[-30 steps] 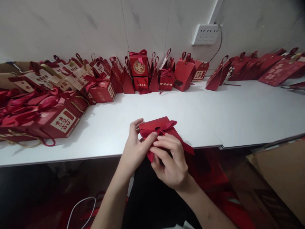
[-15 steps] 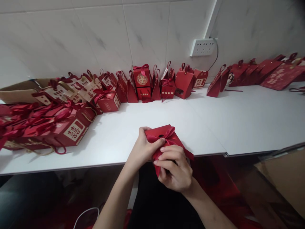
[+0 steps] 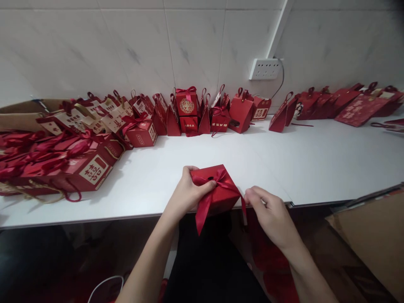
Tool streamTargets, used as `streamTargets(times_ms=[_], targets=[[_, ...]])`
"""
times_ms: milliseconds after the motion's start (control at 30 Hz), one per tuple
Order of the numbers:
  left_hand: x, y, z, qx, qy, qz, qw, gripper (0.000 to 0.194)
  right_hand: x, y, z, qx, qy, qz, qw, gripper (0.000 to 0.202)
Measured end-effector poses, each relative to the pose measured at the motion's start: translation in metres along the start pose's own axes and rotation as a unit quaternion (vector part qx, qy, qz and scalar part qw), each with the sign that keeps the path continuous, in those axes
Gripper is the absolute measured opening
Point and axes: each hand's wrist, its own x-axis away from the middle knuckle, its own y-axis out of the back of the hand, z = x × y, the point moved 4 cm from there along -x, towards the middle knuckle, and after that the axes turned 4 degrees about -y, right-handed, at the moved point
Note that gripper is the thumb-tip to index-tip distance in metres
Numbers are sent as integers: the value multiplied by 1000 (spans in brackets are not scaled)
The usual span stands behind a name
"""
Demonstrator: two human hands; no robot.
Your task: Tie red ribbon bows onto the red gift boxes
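Note:
A small red gift box (image 3: 227,194) is held at the table's front edge, tied across the top with a dark red satin ribbon (image 3: 204,209). My left hand (image 3: 191,189) grips the box from its left side, thumb pressed on top beside the ribbon's knot and a small dark hole. The left hand's other fingers are mostly hidden behind the box. One ribbon tail hangs over the near side. The other tail runs off the right corner to my right hand (image 3: 269,214), whose fingers are closed in a pinch at it.
On the white table (image 3: 189,153), a red carton (image 3: 91,172) packed with ribboned boxes stands at left. Several red gift boxes line the tiled wall, among them a stacked pair (image 3: 188,105). A power strip (image 3: 264,69) hangs above; a cardboard box (image 3: 372,235) is at lower right.
My right hand has moved from the top of the box out to the right, to the ribbon's right tail. The left tail now hangs free. My left hand keeps its grip on the box.

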Motion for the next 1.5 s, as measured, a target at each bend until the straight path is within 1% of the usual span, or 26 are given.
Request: streamTargets(times_ms=[33, 67, 100, 200, 233, 333, 367, 500, 667, 733, 867, 933, 1000, 1067, 1100, 1133, 1167, 1200, 1267, 1333, 1400, 1500], targets=[[0, 0, 0, -3, -3, 1, 1000, 46, -1, -4, -3, -30, -42, 50, 997, 40], [0, 0, -1, -6, -4, 1, 1000, 46, -1, -7, -6, -59, -71, 76, 993, 41], [0, 0, 0, -10, -4, 3, 1000, 46, -1, -9, -7, -83, -86, 81, 990, 41], [0, 0, 0, -12, -6, 7, 1000, 46, -4, -11, -12, -126, -103, 57, 985, 37], [0, 1, 0, -11, -6, 8, 1000, 46, -6, -12, -13, -142, -109, 62, 982, 36], [0, 1, -2, -15, 3, 13, 1000, 47, -8, -18, -18, -222, -131, 116, 959, 38], [0, 1, -3, -17, 9, 15, 1000, 47, -9, -20, -19, -255, -135, 124, 949, 38], [-1, 0, -2, -31, 9, 13, 999, 46, -8, -19, -20, -362, -144, 105, 915, 33], [-5, -1, 5, -30, -8, 0, 1000, 45, -6, -20, -21, -428, -153, 120, 883, 28], [-5, -1, 6, -27, -10, -1, 1000, 45, -6, -20, -23, -441, -153, 117, 876, 28], [-4, -1, 6, -21, -3, 5, 1000, 45, -7, -16, -29, -448, -144, 117, 875, 27], [-4, 1, 7, -18, -12, -4, 1000, 49, -12, -9, -32, -433, -132, 107, 885, 25], [-4, 6, 8, -7, -50, -50, 997, 54, -23, 3, -30, -377, -103, 57, 919, 27], [-2, 14, 6, 3, -104, -109, 989, 51, -37, 13, -21, -266, -69, 8, 961, 29], [-1, 17, 4, -4, -126, -133, 983, 45, -45, 16, -13, -198, -53, 1, 979, 31], [1, 20, 1, -22, -142, -145, 979, 38, -52, 15, -3, -129, -41, 11, 991, 34], [2, 22, -1, -49, -152, -145, 976, 32, -58, 13, 7, -65, -31, 31, 997, 37], [3, 23, -4, -79, -158, -136, 975, 27, -64, 8, 17, -9, -24, 54, 998, 40], [4, 23, -9, -121, -160, -103, 974, 23, -72, -2, 34, 80, -17, 101, 992, 46], [4, 21, -11, -129, -154, -75, 977, 21, -77, -12, 43, 134, -16, 133, 982, 48], [3, 20, -10, -123, -144, -68, 980, 18, -79, -19, 45, 144, -16, 146, 979, 46], [4, 20, -6, -100, -135, -76, 983, 18, -78, -22, 37, 78, -19, 156, 985, 34]])
